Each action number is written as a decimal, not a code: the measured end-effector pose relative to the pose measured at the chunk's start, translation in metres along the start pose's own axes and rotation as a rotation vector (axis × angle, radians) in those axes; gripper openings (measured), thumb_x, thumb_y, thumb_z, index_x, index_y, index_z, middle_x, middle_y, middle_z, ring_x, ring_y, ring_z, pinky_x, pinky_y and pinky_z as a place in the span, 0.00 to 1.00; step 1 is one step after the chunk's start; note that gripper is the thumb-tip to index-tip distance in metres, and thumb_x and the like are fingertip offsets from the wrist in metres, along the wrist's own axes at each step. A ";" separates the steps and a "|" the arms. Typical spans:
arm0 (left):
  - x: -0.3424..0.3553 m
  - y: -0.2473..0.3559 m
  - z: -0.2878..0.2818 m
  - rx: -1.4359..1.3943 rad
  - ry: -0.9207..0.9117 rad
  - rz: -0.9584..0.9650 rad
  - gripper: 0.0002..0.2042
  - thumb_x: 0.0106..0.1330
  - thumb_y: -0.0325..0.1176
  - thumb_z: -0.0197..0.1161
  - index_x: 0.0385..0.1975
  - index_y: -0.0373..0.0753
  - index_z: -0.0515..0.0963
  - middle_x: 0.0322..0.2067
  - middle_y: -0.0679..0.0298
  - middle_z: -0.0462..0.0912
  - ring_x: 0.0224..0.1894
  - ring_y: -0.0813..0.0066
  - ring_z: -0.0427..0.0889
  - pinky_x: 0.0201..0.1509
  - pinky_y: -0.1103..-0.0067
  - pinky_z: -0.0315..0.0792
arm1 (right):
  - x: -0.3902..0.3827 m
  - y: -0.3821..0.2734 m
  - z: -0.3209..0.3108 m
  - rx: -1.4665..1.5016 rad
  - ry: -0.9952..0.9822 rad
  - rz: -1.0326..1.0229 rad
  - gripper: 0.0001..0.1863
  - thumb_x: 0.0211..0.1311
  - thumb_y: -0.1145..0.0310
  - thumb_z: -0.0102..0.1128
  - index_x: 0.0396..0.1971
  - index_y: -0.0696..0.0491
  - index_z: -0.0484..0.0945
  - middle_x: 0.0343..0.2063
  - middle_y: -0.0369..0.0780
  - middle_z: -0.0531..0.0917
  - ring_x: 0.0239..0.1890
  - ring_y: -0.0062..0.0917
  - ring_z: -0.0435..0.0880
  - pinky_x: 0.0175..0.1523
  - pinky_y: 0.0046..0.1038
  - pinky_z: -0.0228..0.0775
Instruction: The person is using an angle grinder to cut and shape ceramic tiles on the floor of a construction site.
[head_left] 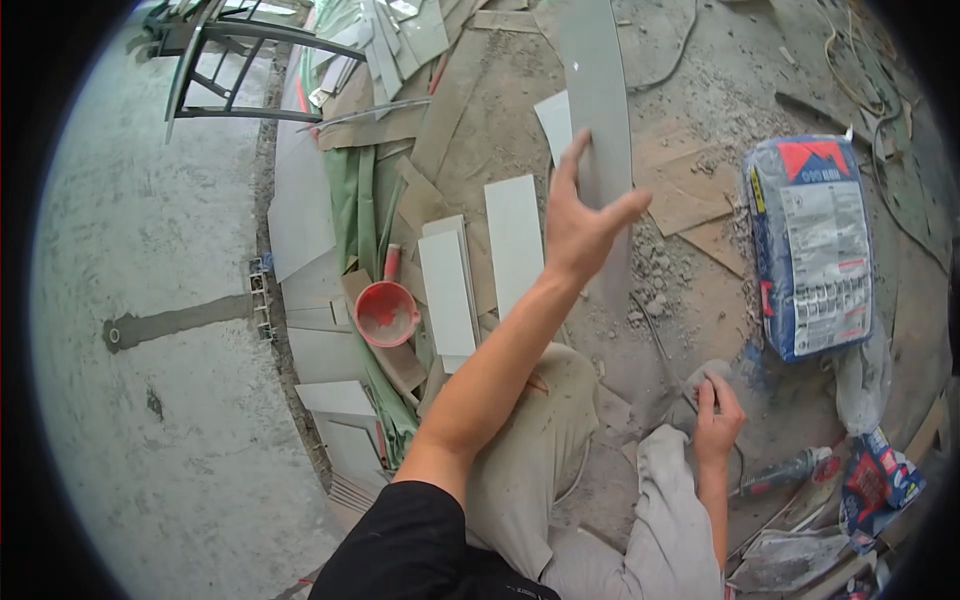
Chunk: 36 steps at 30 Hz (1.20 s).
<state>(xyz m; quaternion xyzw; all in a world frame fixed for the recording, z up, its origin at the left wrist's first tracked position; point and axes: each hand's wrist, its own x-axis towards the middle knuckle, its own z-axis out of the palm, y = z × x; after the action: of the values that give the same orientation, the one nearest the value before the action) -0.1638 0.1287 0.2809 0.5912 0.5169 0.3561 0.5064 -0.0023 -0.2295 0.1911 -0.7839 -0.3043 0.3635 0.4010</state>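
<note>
While your left hand point(580, 225) grips the long grey tile strip point(600, 110) at its lower part, thumb across the face and fingers wrapped behind, most of that strip stands free above the rubble-strewn floor point(700, 290). Held so low, it could tip or twist out of your hand and crack on the debris. Your right hand point(718, 415) rests by your knee point(670, 450), fingers curled, possibly on a thin cable; I cannot tell.

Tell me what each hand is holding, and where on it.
The left hand holds a long grey tile strip by its left edge, near the middle. The right hand rests on the knee; whether it holds anything cannot be told.
</note>
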 end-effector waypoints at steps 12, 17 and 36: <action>-0.028 -0.037 0.028 -0.674 -0.417 -0.409 0.58 0.70 0.47 0.83 0.94 0.39 0.50 0.76 0.48 0.77 0.72 0.60 0.81 0.78 0.55 0.76 | 0.060 -0.074 0.010 0.332 -0.209 -0.085 0.25 0.90 0.54 0.67 0.67 0.62 0.88 0.53 0.45 0.96 0.56 0.27 0.94 0.63 0.31 0.85; -0.039 -0.056 0.054 -0.462 -0.442 -0.441 0.54 0.74 0.44 0.77 0.94 0.39 0.49 0.74 0.54 0.79 0.71 0.64 0.83 0.81 0.65 0.74 | 0.062 -0.067 0.010 0.354 -0.197 -0.101 0.34 0.87 0.46 0.70 0.71 0.62 0.85 0.59 0.47 0.95 0.62 0.31 0.93 0.70 0.35 0.82; -0.074 0.034 0.045 -0.744 -0.639 -0.120 0.60 0.65 0.55 0.83 0.94 0.45 0.53 0.81 0.57 0.71 0.82 0.60 0.74 0.86 0.60 0.69 | 0.022 -0.053 -0.029 0.350 -0.451 0.124 0.22 0.90 0.57 0.63 0.61 0.62 0.89 0.47 0.45 0.96 0.43 0.31 0.96 0.51 0.34 0.89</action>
<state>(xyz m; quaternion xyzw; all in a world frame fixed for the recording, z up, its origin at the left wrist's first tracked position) -0.1289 0.0479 0.3113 0.4192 0.2066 0.2875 0.8360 0.0238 -0.1981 0.2409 -0.6193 -0.2699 0.5994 0.4294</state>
